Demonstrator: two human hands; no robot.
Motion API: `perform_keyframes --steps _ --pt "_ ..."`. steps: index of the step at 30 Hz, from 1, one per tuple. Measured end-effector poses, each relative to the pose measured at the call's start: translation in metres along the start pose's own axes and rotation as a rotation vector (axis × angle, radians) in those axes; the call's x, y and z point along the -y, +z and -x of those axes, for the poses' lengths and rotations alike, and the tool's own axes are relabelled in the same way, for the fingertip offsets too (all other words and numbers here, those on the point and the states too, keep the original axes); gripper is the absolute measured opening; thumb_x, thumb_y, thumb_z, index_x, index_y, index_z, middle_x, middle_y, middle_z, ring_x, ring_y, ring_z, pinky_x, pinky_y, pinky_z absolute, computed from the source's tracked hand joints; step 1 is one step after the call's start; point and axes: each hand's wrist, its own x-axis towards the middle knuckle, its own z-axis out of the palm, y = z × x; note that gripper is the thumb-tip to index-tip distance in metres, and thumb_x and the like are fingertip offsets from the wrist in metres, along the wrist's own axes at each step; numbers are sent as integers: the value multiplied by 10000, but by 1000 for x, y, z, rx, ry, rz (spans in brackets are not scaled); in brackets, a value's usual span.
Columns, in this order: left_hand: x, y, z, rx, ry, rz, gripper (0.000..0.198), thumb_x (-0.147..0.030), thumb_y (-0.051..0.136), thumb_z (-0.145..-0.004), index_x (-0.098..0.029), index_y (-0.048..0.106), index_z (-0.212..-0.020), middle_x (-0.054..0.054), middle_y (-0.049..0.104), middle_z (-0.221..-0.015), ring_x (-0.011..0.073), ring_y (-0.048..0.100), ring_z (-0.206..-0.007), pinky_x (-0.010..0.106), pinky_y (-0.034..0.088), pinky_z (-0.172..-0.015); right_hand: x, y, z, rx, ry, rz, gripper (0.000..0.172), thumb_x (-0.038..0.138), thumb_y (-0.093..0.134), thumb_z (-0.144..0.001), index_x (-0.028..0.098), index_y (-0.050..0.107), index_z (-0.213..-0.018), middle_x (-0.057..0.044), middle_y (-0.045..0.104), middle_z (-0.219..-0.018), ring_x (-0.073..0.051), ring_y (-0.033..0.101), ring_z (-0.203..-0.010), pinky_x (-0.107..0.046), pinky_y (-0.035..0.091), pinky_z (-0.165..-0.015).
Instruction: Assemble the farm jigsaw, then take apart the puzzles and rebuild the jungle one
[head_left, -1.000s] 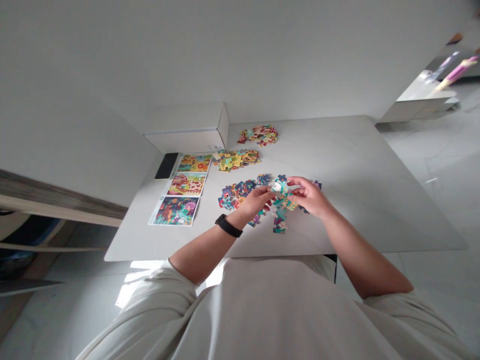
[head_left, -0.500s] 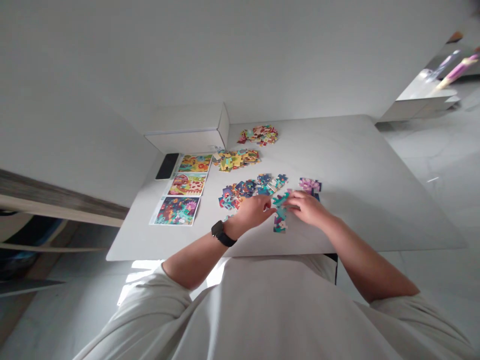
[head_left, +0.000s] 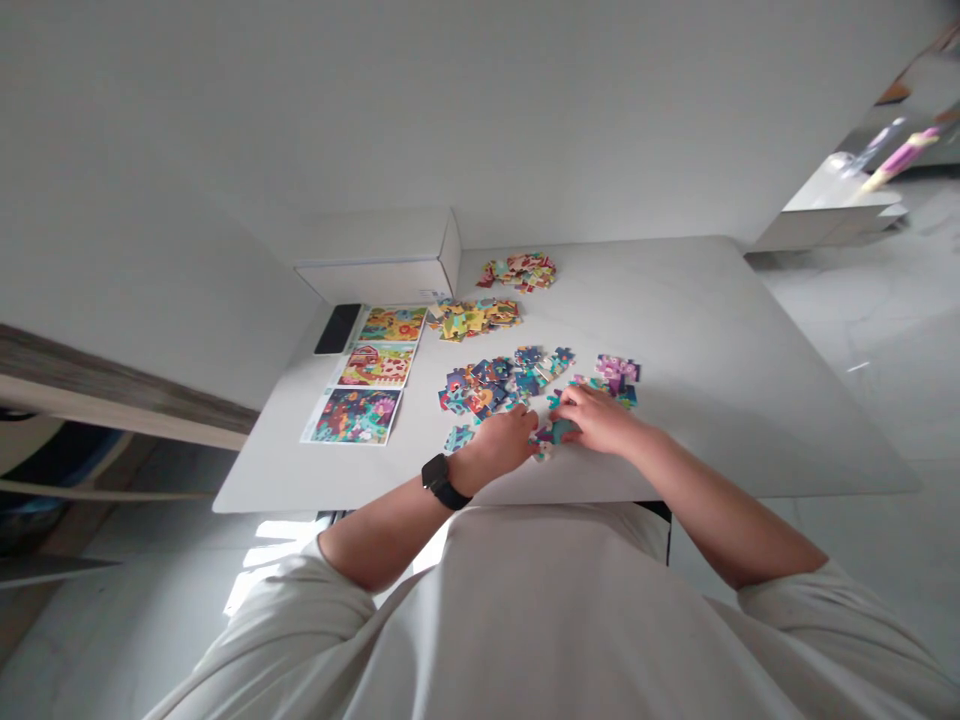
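Note:
My left hand [head_left: 507, 440], with a black watch [head_left: 436, 478] on its wrist, has its fingers closed on a small jigsaw piece [head_left: 543, 450] with white and purple on it. Close beside it, my right hand [head_left: 598, 420] grips a teal jigsaw piece [head_left: 561, 431] with its fingertips. Part of both pieces is hidden by the fingers. Past the right hand lie joined pink and purple pieces [head_left: 619, 370]. A heap of dark blue and orange pieces [head_left: 480, 387] sits behind the left hand, and a loose teal piece [head_left: 458, 437] lies by that wrist.
Three picture sheets [head_left: 354, 416] lie in a column at the left, with a black phone [head_left: 338, 329] by the top one. A white box [head_left: 375, 278] stands against the wall. Yellow pieces [head_left: 474, 319] and red-green pieces [head_left: 520, 271] form two heaps on the white table [head_left: 720, 400].
My left hand has moved down and slightly left with a piece. The teal strip between the hands no longer lies in one upright line. My right hand has shifted a little left.

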Motion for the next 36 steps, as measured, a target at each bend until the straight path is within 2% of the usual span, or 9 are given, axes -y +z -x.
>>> perform_keyframes --steps 8,13,16,19,23,26,28,32,36 --pt "0 11 6 -36 18 66 413 -467 762 -947 -208 684 -1258 155 656 -1336 311 752 -1059 412 621 -875 2 -3 -10 34 22 -7 275 214 914 -791 239 771 -1025 -113 682 -1173 -315 654 -1139 -429 525 -995" --pt "6 21 3 -103 50 175 318 -385 742 -959 -216 650 -1211 112 735 -1178 283 743 -1063 368 591 -887 -2 -3 -4 -7 62 -268 254 100 754 -850 237 708 -1059 -54 744 -1035 -237 703 -987 -353 531 -879" --pt "12 22 -1 -114 16 260 210 -306 685 -986 -224 649 -1175 72 767 -1016 257 748 -945 338 563 -803 -9 -3 3 -33 90 -496 161 153 674 -908 235 698 -1045 -27 751 -950 -201 708 -874 -328 541 -825" --pt "19 19 -9 -146 12 340 155 -251 670 -978 -224 664 -1130 56 771 -989 233 737 -901 321 548 -789 -23 -3 8 -36 130 -663 101 282 666 -944 223 702 -1017 -29 749 -927 -197 707 -845 -331 565 -804" --pt "34 10 -20 -267 7 342 176 -274 629 -1012 -215 682 -1169 88 760 -1101 256 726 -1047 373 570 -942 -45 -4 13 -190 270 -555 198 324 682 -936 220 712 -1101 -74 760 -1031 -238 725 -932 -412 603 -885" --pt "60 7 -14 -440 -18 190 335 -361 680 -998 -216 677 -1300 157 668 -1372 337 618 -1327 510 489 -1158 -62 -5 24 -398 336 -202 276 297 707 -932 229 733 -1198 -144 733 -1228 -317 687 -1172 -534 546 -1083" --pt "83 10 -2 -482 -18 151 500 -460 694 -993 -220 627 -1427 185 584 -1509 370 539 -1430 564 440 -1214 -73 -4 33 -460 322 -54 359 339 704 -958 237 718 -1302 -170 693 -1337 -349 634 -1295 -568 492 -1168" --pt "124 28 25 -441 123 99 899 -722 720 -912 -232 468 -1623 222 377 -1720 437 303 -1625 640 298 -1302 -95 11 42 -431 263 18 584 492 658 -998 244 598 -1524 -190 584 -1531 -377 534 -1453 -589 442 -1231" --pt "137 48 26 -398 156 41 1147 -915 652 -816 -190 430 -1677 242 346 -1747 503 229 -1647 681 219 -1321 -103 30 26 -362 188 48 706 598 644 -986 221 562 -1577 -208 538 -1577 -421 473 -1502 -639 391 -1260"
